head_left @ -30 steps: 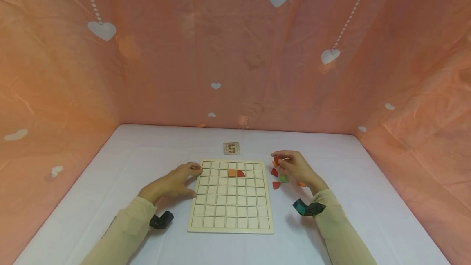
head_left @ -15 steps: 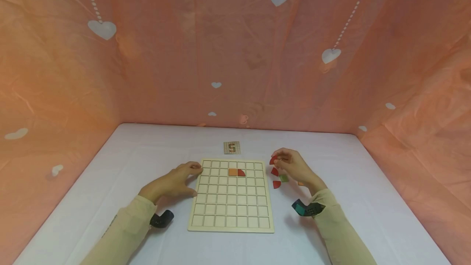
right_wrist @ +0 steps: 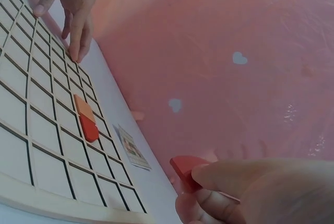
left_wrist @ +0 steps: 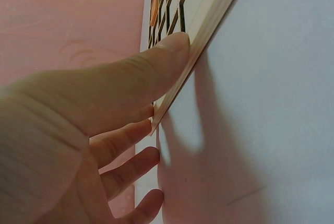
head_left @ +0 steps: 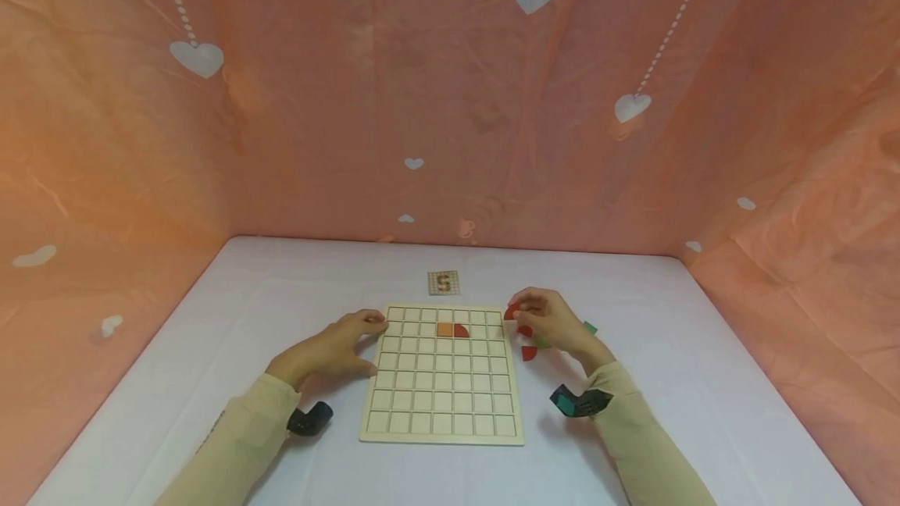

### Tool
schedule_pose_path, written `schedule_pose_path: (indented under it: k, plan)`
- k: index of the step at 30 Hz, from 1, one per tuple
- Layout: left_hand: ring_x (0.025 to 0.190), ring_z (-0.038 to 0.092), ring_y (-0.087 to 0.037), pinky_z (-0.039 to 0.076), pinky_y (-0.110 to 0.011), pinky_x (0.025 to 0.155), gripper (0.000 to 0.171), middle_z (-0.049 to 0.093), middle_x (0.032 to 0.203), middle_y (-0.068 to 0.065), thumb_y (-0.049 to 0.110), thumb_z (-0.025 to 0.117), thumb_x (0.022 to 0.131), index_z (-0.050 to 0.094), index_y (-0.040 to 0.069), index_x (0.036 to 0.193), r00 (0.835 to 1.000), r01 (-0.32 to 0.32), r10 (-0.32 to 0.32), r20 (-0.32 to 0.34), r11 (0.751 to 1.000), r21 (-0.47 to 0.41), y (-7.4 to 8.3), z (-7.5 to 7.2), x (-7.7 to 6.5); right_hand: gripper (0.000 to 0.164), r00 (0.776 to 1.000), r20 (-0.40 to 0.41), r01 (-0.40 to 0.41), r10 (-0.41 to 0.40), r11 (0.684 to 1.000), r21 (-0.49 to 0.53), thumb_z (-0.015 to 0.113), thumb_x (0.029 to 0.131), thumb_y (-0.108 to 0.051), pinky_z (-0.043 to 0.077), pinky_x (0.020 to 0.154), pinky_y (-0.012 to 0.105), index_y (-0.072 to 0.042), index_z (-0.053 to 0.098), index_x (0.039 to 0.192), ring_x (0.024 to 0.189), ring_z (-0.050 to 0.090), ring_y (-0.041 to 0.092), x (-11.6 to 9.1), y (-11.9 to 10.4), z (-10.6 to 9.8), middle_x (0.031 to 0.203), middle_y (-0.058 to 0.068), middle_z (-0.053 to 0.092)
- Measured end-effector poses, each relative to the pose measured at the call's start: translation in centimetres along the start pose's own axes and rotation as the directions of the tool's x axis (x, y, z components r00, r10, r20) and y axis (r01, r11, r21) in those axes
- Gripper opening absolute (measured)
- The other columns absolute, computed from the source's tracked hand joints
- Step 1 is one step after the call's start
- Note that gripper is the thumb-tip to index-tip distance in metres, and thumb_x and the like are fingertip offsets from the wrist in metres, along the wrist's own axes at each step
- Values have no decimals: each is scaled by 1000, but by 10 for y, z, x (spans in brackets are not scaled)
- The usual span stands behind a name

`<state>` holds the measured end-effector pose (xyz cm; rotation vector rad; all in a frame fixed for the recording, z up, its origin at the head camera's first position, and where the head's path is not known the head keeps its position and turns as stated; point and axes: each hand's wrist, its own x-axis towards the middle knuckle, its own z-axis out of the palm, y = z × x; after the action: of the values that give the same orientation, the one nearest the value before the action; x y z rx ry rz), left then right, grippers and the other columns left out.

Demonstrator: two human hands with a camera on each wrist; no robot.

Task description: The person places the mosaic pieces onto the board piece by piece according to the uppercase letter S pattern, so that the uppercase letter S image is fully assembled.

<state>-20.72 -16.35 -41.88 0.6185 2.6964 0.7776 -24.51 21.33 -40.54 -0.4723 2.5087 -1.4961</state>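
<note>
Resting at the left edge of the gridded board (head_left: 441, 381), your left hand (head_left: 330, 346) has its thumb and fingertips spread well apart, touching the rim without pinching anything; it has not shifted over the last moment. In the grid's second row from the far side, the orange square (head_left: 444, 329) sits beside the red quarter-round (head_left: 460, 330), both unchanged. Behind the board lies the small patterned card (head_left: 444, 283). Farther right, the change is in your right hand (head_left: 555, 322): it has come leftward from over the loose pieces, bringing the held red piece (right_wrist: 183, 166) to the board's upper right corner. Your thumb and fingers pinch that piece, the gap no wider than the piece itself. I judge the picking done and the piece not yet placed. Below your hand lies the loose red piece (head_left: 529, 354), and beyond your wrist a green piece (head_left: 590, 327) now shows.
</note>
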Motion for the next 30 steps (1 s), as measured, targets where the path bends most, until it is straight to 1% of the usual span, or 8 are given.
schedule_pose_path:
  k: [3, 8, 11, 14, 19, 24, 27, 30]
  plan:
    - [147, 35, -45, 29, -62, 121, 79, 41, 156, -20, 17, 84, 81, 47, -3, 148, 1000, 1, -1, 1, 1000, 7, 0, 0, 0, 18, 1000, 4, -14, 14, 1000, 3, 60, 96, -3, 55, 67, 28, 3, 64, 112, 88, 62, 22, 2, 0, 4, 99, 17, 69]
    - [147, 34, -45, 29, -62, 121, 78, 41, 156, -21, 17, 83, 81, 47, -3, 147, 1000, -3, 3, -2, 1000, 9, 0, 0, 0, 18, 998, 27, -51, 50, 998, 44, 59, 96, -3, 53, 60, 26, 2, 63, 113, 82, 61, 24, 2, -3, 9, 102, 18, 69]
    - [146, 35, -45, 29, -63, 121, 78, 41, 156, -21, 17, 83, 81, 48, -3, 147, 1000, -5, 5, -7, 1000, 7, 0, 0, -1, 20, 997, 48, -70, 66, 995, 75, 59, 96, -3, 51, 57, 24, 2, 62, 115, 77, 60, 23, 3, -6, 11, 104, 20, 69]
    - [146, 35, -45, 28, -63, 121, 77, 41, 156, -21, 17, 84, 81, 48, -3, 147, 1000, -1, 1, -9, 1000, 2, 1, 0, -1, 20, 995, 61, -83, 77, 992, 98, 59, 96, -3, 46, 53, 22, 2, 62, 115, 70, 57, 20, 4, -9, 14, 103, 21, 68]
    - [147, 34, -45, 28, -63, 121, 78, 41, 156, -20, 18, 84, 80, 48, -2, 147, 1000, 10, -11, -9, 1000, -4, 2, 0, -1, 19, 996, 68, -61, 58, 997, 54, 61, 97, -5, 43, 52, 21, 2, 63, 114, 67, 55, 18, 7, -11, 17, 99, 17, 69]
    - [147, 33, -45, 28, -63, 122, 79, 41, 157, -19, 19, 84, 80, 48, -1, 148, 1000, 22, -22, -7, 1000, -10, 3, 0, -2, 19, 998, 67, -20, 19, 1000, 14, 61, 97, -5, 44, 52, 21, 2, 65, 114, 74, 57, 19, 10, -12, 21, 100, 18, 70]
    - [147, 33, -45, 28, -64, 121, 79, 40, 157, -19, 19, 84, 80, 48, 0, 148, 1000, 23, -23, -6, 1000, -11, 3, 0, -2, 19, 998, 66, 19, -19, 1000, -1, 62, 97, -5, 47, 56, 21, 4, 66, 114, 79, 59, 17, 11, -13, 23, 100, 18, 71]
    - [148, 33, -45, 28, -64, 121, 79, 40, 157, -18, 20, 84, 80, 48, 0, 148, 1000, 26, -26, -7, 1000, -9, 2, 0, -2, 20, 996, 74, 55, -55, 998, -5, 63, 97, -5, 49, 62, 21, 5, 66, 113, 81, 60, 14, 13, -13, 26, 100, 18, 72]
